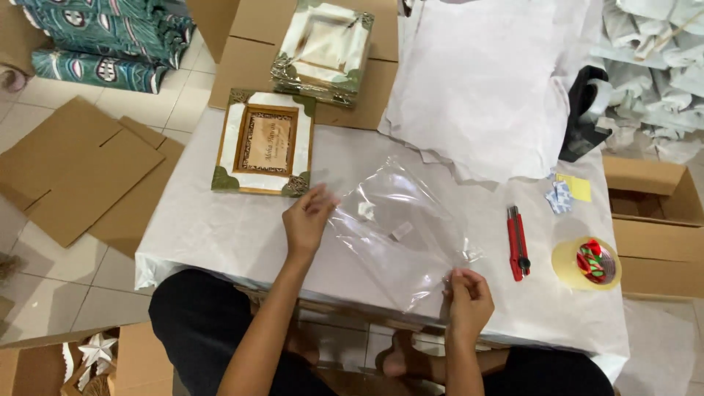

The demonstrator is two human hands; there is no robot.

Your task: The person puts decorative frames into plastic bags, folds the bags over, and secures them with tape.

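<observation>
Clear plastic, that's what we've got between our hands here: a see-through plastic bag (396, 235) lying flat on the white-covered table (220, 227), with its long axis running diagonally from the far left down toward our near right. Our left hand (306, 218) has its fingers closed on the bag's far-left edge, and our right hand (469, 297) pinches the near-right corner between thumb and fingertips, right at the table's front edge.

Just left of the bag sits a square framed plaque (265, 143) with a white border, green corners and a brown centre panel. Behind it a stack of similar frames (323, 51) rests on flattened brown cardboard (242, 66). A pile of white paper sheets (484, 88) lies beyond the bag. To our right we have a red box cutter (518, 242), pointing away from us, a roll of clear tape (587, 262), a small yellow note (578, 187), and an open cardboard box (653, 220) off the table's edge.
</observation>
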